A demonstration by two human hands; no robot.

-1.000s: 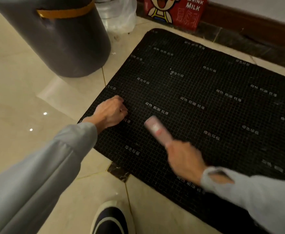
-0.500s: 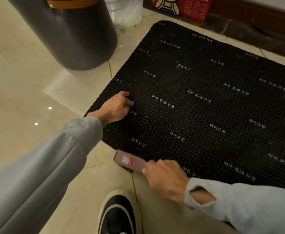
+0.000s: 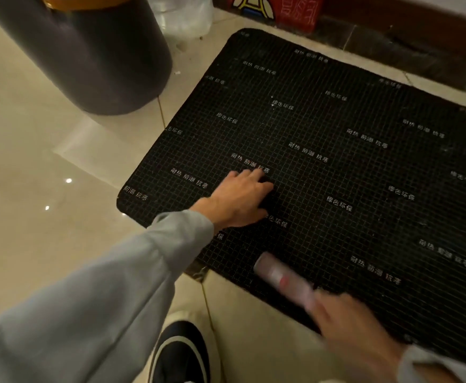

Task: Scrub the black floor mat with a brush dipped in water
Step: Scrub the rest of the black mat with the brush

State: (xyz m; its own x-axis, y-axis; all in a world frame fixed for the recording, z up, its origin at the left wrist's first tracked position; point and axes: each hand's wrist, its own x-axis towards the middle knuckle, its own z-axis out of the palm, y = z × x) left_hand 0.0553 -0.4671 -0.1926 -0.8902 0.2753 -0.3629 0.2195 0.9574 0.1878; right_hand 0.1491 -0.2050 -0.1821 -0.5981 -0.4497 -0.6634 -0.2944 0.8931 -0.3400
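Observation:
The black floor mat (image 3: 337, 120), gridded with fine lines and printed with pale characters, lies flat on the tiled floor. My left hand (image 3: 240, 200) presses palm-down on the mat near its front-left corner, fingers spread slightly, holding nothing. My right hand (image 3: 350, 324) is blurred with motion at the mat's near edge and grips a pinkish brush (image 3: 281, 275) whose head rests on the mat. No water container can be made out.
A big dark cylindrical bin (image 3: 88, 51) stands at the back left on the glossy cream tiles (image 3: 33, 189). A clear plastic bag (image 3: 182, 15) and a red milk carton box (image 3: 281, 9) sit along the dark baseboard. My dark shoe (image 3: 182, 355) is at the bottom.
My left hand has slid further onto the mat, away from its left edge. The right hand has swung the brush from off the mat's corner back onto the mat near its front edge.

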